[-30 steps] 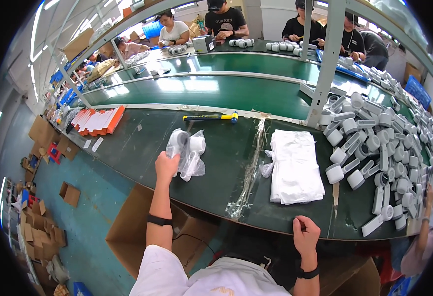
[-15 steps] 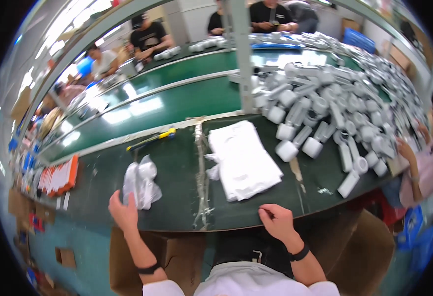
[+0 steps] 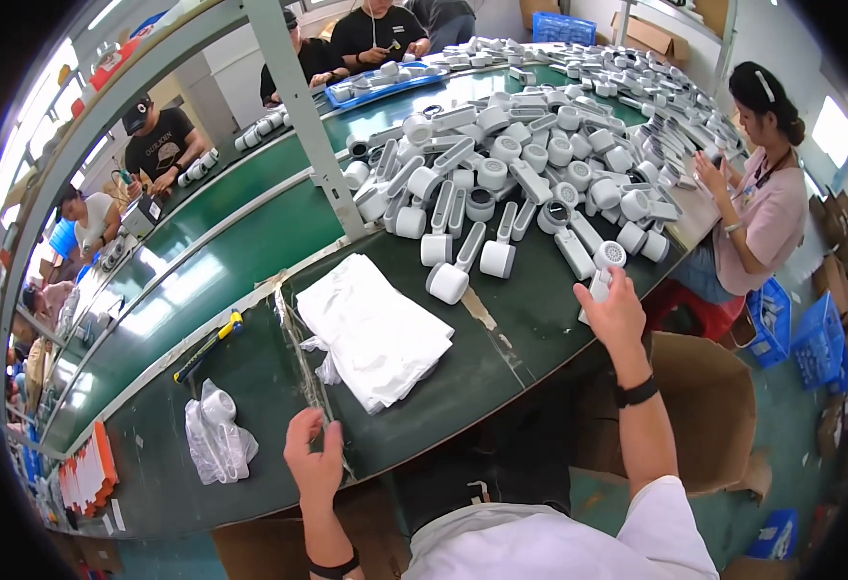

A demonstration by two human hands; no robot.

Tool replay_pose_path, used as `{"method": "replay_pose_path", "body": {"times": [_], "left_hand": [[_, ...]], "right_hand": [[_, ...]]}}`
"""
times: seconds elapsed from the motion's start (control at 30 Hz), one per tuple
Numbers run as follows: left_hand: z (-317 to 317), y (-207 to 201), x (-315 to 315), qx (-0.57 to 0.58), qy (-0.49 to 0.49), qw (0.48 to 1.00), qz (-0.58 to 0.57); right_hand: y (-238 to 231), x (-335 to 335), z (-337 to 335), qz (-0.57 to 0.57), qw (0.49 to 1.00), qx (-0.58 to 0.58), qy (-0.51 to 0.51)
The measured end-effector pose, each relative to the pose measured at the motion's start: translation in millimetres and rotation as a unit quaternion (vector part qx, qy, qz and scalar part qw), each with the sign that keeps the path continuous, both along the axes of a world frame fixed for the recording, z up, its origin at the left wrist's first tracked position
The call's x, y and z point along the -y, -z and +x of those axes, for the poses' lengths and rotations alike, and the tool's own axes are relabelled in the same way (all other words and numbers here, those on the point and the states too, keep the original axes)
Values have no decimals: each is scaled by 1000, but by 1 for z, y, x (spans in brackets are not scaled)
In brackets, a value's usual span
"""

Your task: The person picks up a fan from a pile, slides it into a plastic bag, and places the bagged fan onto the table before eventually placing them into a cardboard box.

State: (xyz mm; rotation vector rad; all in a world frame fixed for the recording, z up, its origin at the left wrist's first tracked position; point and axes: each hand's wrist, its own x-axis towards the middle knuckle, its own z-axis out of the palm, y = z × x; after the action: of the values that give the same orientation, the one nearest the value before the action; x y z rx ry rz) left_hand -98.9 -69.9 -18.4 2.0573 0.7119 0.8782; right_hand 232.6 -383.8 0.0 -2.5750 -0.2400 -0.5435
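Reaching rightward since the earlier frame, a worker's right hand has left the near edge of the desk for a white-and-grey handheld device at the near fringe of a large pile. Thumb and fingers stand about the device's handle; whether they are clamped on it cannot be told. The left hand has drawn away from a clear-plastic-wrapped bundle, which lies to its left on the desk, well apart from it. That hand holds nothing, thumb and fingers parted, near the desk's front edge.

Between the two hands and farther back, a stack of white bags lies flat, close to the loose pile of similar devices. Behind the wrapped bundle rests a yellow-and-dark hammer; at far left are orange-and-white pieces. Across the green conveyor, co-workers handle parts, one near a blue tray. At right, a co-worker in pink sits beside the pile, hands raised.
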Motion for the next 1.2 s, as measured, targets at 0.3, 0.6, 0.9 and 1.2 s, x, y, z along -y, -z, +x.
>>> {"method": "replay_pose_path", "body": {"times": [0.3, 0.6, 0.9, 1.2], "left_hand": [[92, -20, 28, -36, 139, 961, 236], [98, -8, 19, -153, 132, 929, 311], [103, -22, 20, -75, 100, 980, 158], [97, -38, 35, -37, 135, 988, 60]], "right_hand": [[31, 27, 24, 78, 983, -140, 91], [14, 4, -70, 648, 658, -302, -236], [8, -51, -127, 546, 641, -451, -296], [-9, -69, -143, 366, 608, -583, -395]]}}
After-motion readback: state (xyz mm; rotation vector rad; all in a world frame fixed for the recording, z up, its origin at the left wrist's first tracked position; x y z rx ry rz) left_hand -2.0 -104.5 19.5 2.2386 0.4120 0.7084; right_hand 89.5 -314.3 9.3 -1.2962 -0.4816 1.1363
